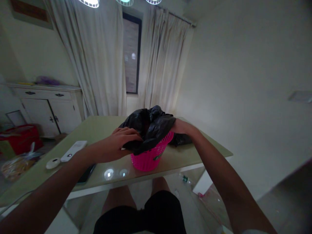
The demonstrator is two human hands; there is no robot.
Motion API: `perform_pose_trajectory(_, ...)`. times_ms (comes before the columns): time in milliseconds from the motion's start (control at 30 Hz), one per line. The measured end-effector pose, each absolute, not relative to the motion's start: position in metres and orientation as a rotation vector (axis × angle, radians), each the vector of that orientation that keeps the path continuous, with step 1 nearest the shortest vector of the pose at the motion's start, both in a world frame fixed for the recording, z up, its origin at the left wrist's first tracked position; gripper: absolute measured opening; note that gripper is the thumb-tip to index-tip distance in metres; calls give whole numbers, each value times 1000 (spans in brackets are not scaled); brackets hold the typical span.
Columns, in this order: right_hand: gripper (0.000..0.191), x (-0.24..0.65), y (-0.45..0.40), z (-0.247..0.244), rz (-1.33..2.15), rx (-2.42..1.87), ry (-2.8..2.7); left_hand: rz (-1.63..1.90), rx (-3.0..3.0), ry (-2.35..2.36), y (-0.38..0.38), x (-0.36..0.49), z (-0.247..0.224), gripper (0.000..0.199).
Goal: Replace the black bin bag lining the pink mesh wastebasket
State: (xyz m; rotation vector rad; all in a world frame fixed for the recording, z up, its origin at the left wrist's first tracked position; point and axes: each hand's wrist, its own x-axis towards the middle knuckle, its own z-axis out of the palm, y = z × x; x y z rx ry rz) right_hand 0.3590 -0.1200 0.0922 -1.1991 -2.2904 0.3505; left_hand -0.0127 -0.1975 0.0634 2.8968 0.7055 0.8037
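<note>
A bright pink perforated plastic basket [145, 161] stands near the front edge of the table, leaning slightly. A black plastic bag [156, 128] is draped over its rim and hangs down outside at the front. At the left side of the rim, my left hand [119, 143] has its fingers curled over the bag's edge. My right hand [180, 126] grips the bag at the right side, its fingertips hidden by the plastic. More black plastic [181, 139] lies on the table behind the basket, to the right.
On the left of the pale green table [102, 125] lie a white slim device [74, 150], a white roll [53, 163] and a dark phone [86, 174] partly under my left forearm. A plastic bottle [186, 179] lies on the floor. A white cabinet [46, 109] stands behind.
</note>
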Motion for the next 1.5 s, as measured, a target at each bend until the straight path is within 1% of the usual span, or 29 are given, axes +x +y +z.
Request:
perform_pose_trajectory(67,20,371,-129,95,307,-1345,-2272,770,2827,674,-198,-19,57,41)
perform_pose_trajectory(133,24,378,-137,96,234,-1594,-2205,762,2724,624,-196,-25,56,49)
perform_pose_trajectory(233,38,382,-143,95,11,-2035,-1958,808,2547,645,-187,-25,56,40)
perform_pose_trajectory(300,37,384,-143,89,-144,-2135,-1787,947,2475,738,-178,-19,50,42)
perform_pose_trajectory(333,36,386,-142,83,-196,-2091,-1734,1050,2475,795,-172,-16,44,42)
perform_pose_trajectory(367,39,388,-140,76,-216,-1999,-1709,1150,2494,843,-167,-12,36,47)
perform_pose_trajectory(467,51,397,-131,43,-154,-1659,-1647,1273,2564,911,-152,-4,1,90)
perform_pose_trajectory(500,51,399,-127,29,-113,-1579,-1623,1270,2559,912,-148,-1,-12,100)
perform_pose_trajectory(567,46,401,-120,-2,-23,-1511,-1585,1320,2500,929,-139,3,-38,112)
perform_pose_trajectory(667,37,395,-110,-47,114,-1490,-1627,1407,2274,928,-129,10,-67,123)
perform_pose_trajectory(767,31,389,-106,-81,147,-1502,-1617,1334,2019,847,-125,15,-83,127)
perform_pose_trajectory(900,45,390,-106,-101,55,-1335,-1533,1225,1843,783,-123,16,-91,137)
perform_pose_trajectory(967,48,391,-106,-105,30,-1250,-1504,1173,1768,771,-122,17,-94,144)
perform_pose_trajectory(1067,44,390,-105,-107,43,-1190,-1511,1107,1671,732,-120,21,-101,143)
perform_pose_trajectory(1167,44,387,-106,-109,61,-1167,-1513,1066,1610,734,-121,26,-108,133)
perform_pose_trajectory(1233,44,387,-105,-111,73,-1180,-1504,1077,1600,753,-120,28,-112,127)
perform_pose_trajectory(1400,42,389,-104,-119,118,-1210,-1466,1159,1659,771,-112,26,-131,121)
perform_pose_trajectory(1500,42,387,-105,-127,158,-1218,-1459,1181,1697,827,-108,20,-146,112)
